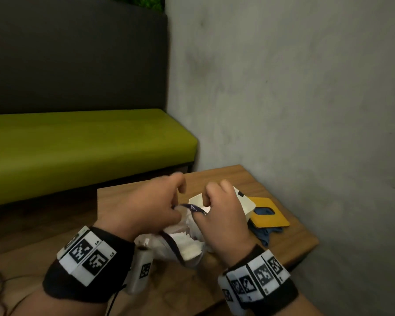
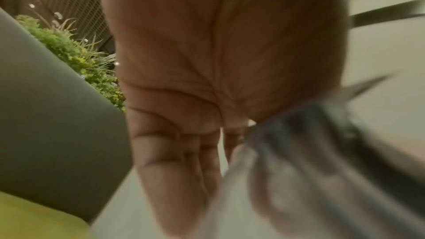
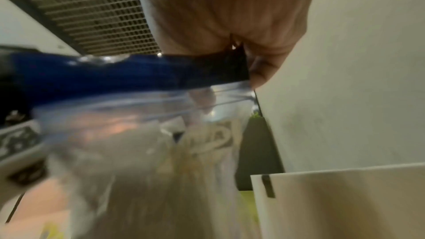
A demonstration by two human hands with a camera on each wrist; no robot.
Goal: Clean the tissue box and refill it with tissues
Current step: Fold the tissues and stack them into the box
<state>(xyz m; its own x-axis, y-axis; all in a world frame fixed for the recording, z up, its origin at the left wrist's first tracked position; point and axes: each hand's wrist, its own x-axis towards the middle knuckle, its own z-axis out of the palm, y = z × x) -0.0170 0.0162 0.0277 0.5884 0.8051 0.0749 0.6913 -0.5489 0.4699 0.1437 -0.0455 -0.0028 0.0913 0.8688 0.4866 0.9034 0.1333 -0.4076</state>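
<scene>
A white tissue box (image 1: 245,202) stands open on the wooden table (image 1: 290,238), partly hidden behind my right hand. In front of it I hold a clear plastic tissue pack (image 1: 187,242) with a dark blue edge, white tissues showing inside. My left hand (image 1: 155,206) pinches the pack's left side at the top. My right hand (image 1: 217,210) pinches its blue edge (image 3: 128,74) on the right. In the left wrist view the plastic pack (image 2: 310,161) is a blur beside my palm. The box wall (image 3: 345,203) shows at the lower right of the right wrist view.
A yellow lid (image 1: 269,213) with an oval slot lies right of the box, on top of a blue cloth (image 1: 266,234). A grey wall (image 1: 306,87) borders the table on the right. A green bench (image 1: 78,151) with a dark backrest runs behind the table.
</scene>
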